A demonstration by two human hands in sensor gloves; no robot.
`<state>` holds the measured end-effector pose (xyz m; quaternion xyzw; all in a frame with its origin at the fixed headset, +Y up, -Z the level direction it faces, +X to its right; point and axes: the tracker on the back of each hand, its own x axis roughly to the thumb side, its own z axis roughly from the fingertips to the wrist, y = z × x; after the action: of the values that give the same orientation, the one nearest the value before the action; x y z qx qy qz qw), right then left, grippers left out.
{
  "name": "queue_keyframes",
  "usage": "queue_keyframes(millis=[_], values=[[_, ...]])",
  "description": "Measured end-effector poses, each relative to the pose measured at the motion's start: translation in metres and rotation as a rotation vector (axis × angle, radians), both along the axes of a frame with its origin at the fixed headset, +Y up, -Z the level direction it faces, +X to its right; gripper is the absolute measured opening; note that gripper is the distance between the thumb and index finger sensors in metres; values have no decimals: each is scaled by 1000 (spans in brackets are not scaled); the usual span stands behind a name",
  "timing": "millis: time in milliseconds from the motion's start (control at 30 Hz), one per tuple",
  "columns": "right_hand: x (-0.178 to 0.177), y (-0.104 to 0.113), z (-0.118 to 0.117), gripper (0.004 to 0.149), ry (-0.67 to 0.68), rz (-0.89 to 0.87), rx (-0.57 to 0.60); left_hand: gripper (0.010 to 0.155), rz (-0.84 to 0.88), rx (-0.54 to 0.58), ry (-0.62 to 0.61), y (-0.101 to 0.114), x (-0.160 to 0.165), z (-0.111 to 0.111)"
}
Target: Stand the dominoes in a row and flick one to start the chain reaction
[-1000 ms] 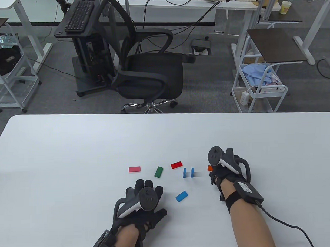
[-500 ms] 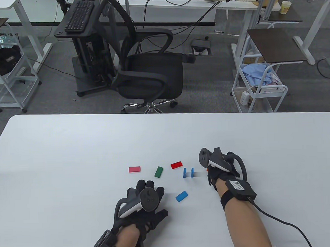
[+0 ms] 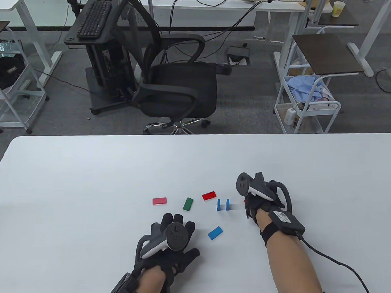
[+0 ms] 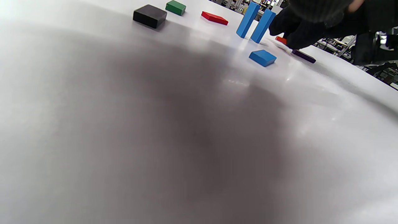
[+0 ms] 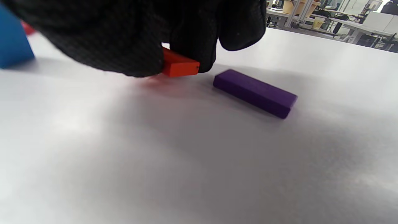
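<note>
Two blue dominoes (image 3: pixel 223 204) stand upright side by side at the table's middle. Just right of them my right hand (image 3: pixel 249 205) pinches an orange domino (image 5: pixel 179 66) that lies low on the table, thumb and fingers curled over it. A purple domino (image 5: pixel 255 92) lies flat just beyond it. Lying flat as well are a blue domino (image 3: pixel 215 233), a red one (image 3: pixel 209 195), a green one (image 3: pixel 188 203) and a pink one (image 3: pixel 159 201). My left hand (image 3: pixel 182 228) rests flat on the table with fingers spread, holding nothing, below the green domino.
The white table (image 3: pixel 87 176) stretches wide to the left and far side. A black office chair (image 3: pixel 177 89) and white carts (image 3: pixel 309 107) stand on the floor beyond the table's far edge. A cable (image 3: pixel 334 263) trails from my right wrist.
My right hand has slid left toward the standing blue dominoes and closed over the orange domino, hiding it from above. The left hand has stayed put.
</note>
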<state>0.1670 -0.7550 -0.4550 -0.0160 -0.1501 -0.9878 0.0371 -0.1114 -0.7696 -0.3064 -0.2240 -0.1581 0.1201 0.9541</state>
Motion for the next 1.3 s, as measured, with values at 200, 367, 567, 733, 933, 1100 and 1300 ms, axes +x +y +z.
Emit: queue_keyframes(millis=[200,367,567,733,933,1100,1300], values=[[9,21,5,53,-67,-191,22,80,8,6,1,1,0,0],[19,31,11,55,-113,-347,51,80,8,1,-4,0,0,0],[26,37,21,54,-168,-483,103,80,11,1,-9,0,1,0],[26,37,25,54,-158,-563,147,80,13,0,-12,-1,2,0],[23,18,30,54,-141,-634,134,80,15,5,-10,0,2,0],[21,-3,35,54,-135,-682,107,80,11,5,-11,0,2,0],[21,-13,35,54,-138,-716,96,80,9,3,-14,0,2,0]])
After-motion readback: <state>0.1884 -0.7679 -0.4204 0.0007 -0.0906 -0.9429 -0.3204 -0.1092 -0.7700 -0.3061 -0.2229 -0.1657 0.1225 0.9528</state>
